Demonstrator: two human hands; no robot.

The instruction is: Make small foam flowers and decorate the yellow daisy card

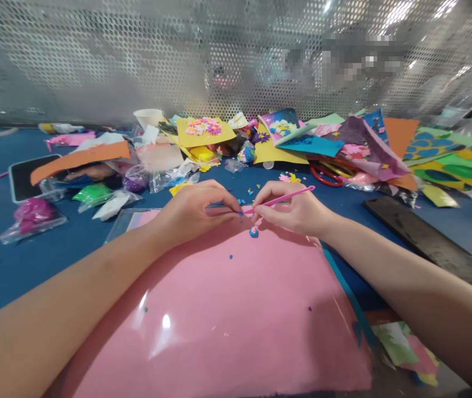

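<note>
My right hand point(294, 209) is shut on a slim pink plastic modelling stick point(281, 198), whose tip reaches my left fingertips. My left hand point(192, 214) pinches a thin blue strand of clay point(221, 205), and the fingers hide most of it. Both hands hover just above the far edge of a large pink sheet point(219, 326). Below the fingertips, a small blue-and-pink clay ball point(253, 233) rests on that sheet, with a few tiny clay crumbs scattered around it.
A heap of coloured paper, foam cards and clay bags point(202, 146) lies beyond the hands on a blue tabletop point(20, 271). Red-handled scissors point(326, 175) sit in it. A dark ruler-like board point(426, 239) lies to the right, and a perforated metal wall stands behind.
</note>
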